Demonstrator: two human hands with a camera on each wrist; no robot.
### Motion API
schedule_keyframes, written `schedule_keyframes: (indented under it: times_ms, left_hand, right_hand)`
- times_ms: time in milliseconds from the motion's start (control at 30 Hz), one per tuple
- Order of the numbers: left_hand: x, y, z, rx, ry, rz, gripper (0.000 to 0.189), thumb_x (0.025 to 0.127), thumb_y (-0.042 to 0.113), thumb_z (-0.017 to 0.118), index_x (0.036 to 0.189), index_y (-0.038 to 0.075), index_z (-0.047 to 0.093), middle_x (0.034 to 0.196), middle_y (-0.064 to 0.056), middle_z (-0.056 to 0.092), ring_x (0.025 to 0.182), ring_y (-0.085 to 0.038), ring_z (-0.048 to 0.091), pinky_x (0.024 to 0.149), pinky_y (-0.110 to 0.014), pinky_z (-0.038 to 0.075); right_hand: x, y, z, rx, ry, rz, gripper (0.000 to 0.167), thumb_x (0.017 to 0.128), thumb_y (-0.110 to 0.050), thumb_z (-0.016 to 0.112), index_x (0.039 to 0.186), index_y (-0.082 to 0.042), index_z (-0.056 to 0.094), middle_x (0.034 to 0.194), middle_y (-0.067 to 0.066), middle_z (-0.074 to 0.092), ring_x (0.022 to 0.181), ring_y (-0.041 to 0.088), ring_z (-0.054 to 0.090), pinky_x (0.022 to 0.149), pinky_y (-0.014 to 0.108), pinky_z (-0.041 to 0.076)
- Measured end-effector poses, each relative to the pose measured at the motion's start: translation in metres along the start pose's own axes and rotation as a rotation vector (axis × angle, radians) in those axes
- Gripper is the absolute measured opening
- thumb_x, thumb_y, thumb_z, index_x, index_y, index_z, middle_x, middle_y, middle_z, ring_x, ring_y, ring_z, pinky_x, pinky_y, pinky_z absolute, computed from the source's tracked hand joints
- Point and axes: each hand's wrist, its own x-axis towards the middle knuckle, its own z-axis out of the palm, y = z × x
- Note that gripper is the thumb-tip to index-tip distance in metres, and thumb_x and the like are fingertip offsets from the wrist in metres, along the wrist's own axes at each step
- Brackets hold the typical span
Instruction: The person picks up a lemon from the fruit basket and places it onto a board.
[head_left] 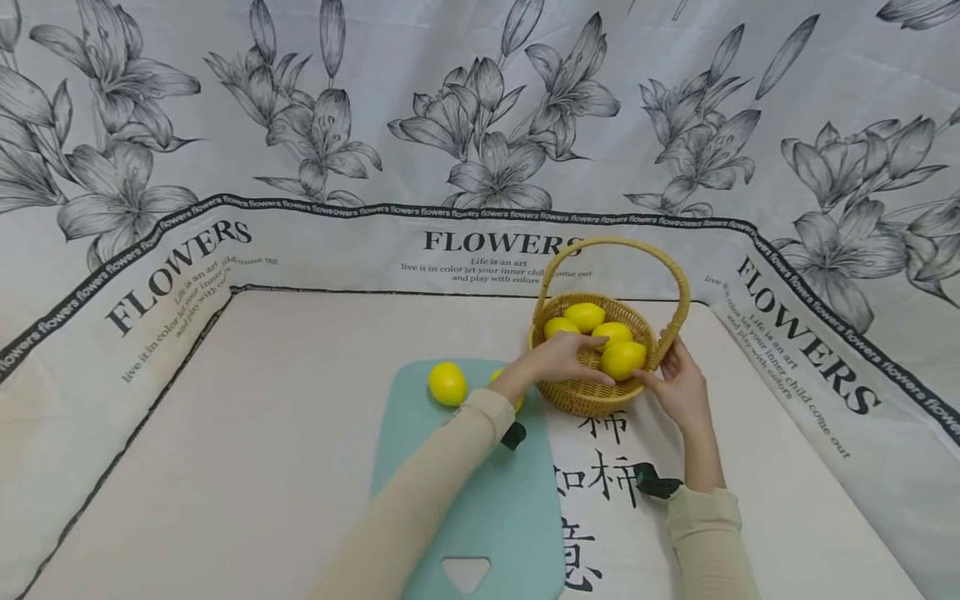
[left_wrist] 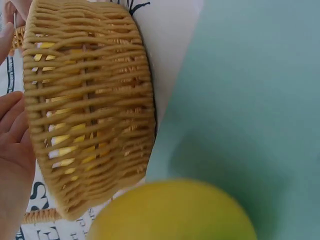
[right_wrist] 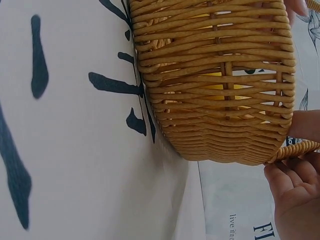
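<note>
Left backdrop print (head_left: pixel 180 279): big "FLOWERS", small "live it in color" underneath; the border strip (head_left: pixel 465 212) just repeats "flowers".
Mint board (head_left: pixel 502 517): one lemon (head_left: pixel 447 384) near the far end, another mostly behind the left arm (head_left: pixel 435 475).
Middle backdrop print (head_left: pixel 495 242): "FLOWERS" again, plus "Life is an art".
Left hand (head_left: pixel 558 358): reaching into the basket (head_left: pixel 581 400), thumb and fingers at the front lemon (head_left: pixel 624 362); can't tell if it's pinching.
Basket: wicker, handle up, four lemons inside, just right of the board.
Calligraphy (head_left: pixel 576 554): I can read 柿 and 意.
Right hand (head_left: pixel 682 387): gripping the basket by the handle's base.
Right backdrop print (head_left: pixel 810 333): "FLOWERS" once more.
</note>
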Motion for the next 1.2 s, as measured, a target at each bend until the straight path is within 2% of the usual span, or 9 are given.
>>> schedule_keyframes:
  times_ms: [100,333,533,733,833,967,1200]
  left_hand:
    - [0.004,-0.001,0.005,-0.024,0.0,-0.005,0.078,0.082,0.052,0.071,0.145,0.015,0.044,0.146,0.006,0.044,0.134,-0.007,0.038,0.109,-0.021,0.031]
    - [0.01,0.001,0.013,-0.069,0.02,-0.068,0.081,0.08,0.055,0.071,0.146,0.019,0.043,0.147,0.008,0.042,0.131,-0.007,0.041,0.109,-0.024,0.032]
    - [0.015,0.002,0.017,-0.071,0.035,-0.088,0.08,0.081,0.053,0.072,0.147,0.018,0.042,0.148,0.004,0.043,0.129,-0.008,0.044,0.108,-0.024,0.034]
    - [0.023,0.001,0.022,-0.035,0.023,-0.076,0.079,0.082,0.05,0.072,0.147,0.016,0.042,0.148,0.002,0.044,0.126,-0.008,0.046,0.108,-0.023,0.034]
    - [0.026,-0.001,0.023,-0.023,0.024,-0.071,0.079,0.083,0.048,0.072,0.147,0.014,0.042,0.147,0.001,0.044,0.116,-0.009,0.052,0.105,-0.021,0.036]
    - [0.03,-0.002,0.023,-0.014,0.029,-0.071,0.079,0.082,0.048,0.073,0.146,0.014,0.042,0.147,0.0,0.045,0.107,-0.01,0.052,0.104,-0.019,0.036]
    - [0.036,-0.002,0.026,-0.02,0.015,-0.067,0.079,0.082,0.045,0.074,0.146,0.011,0.043,0.146,-0.003,0.046,0.121,-0.007,0.049,0.107,-0.021,0.034]
  right_hand:
    - [0.0,-0.001,0.0,0.008,-0.004,-0.001,0.09,0.088,0.001,0.069,0.155,-0.009,0.01,0.157,0.015,0.019,0.14,0.035,0.025,0.112,0.029,0.027]
    - [0.0,-0.001,0.002,0.036,-0.005,-0.006,0.09,0.087,0.004,0.068,0.155,-0.008,0.011,0.157,0.016,0.019,0.14,0.036,0.025,0.113,0.038,0.026]
    - [0.001,0.001,0.001,0.027,0.002,-0.021,0.089,0.087,0.003,0.069,0.155,-0.007,0.012,0.157,0.016,0.02,0.14,0.035,0.026,0.113,0.042,0.027]
    - [0.0,0.001,0.001,0.025,-0.006,-0.01,0.09,0.087,0.003,0.069,0.155,-0.007,0.011,0.157,0.016,0.019,0.14,0.036,0.025,0.113,0.042,0.026]
    - [0.0,-0.001,0.001,0.027,-0.009,-0.01,0.09,0.086,0.004,0.069,0.155,-0.007,0.011,0.157,0.016,0.019,0.14,0.036,0.025,0.113,0.042,0.026]
    - [0.0,-0.002,0.001,0.026,-0.01,-0.011,0.09,0.087,0.004,0.068,0.155,-0.008,0.011,0.157,0.016,0.019,0.14,0.036,0.025,0.113,0.042,0.026]
    - [0.0,-0.001,-0.001,0.016,-0.007,0.002,0.09,0.087,0.004,0.068,0.155,-0.008,0.011,0.157,0.016,0.019,0.14,0.035,0.026,0.113,0.042,0.026]
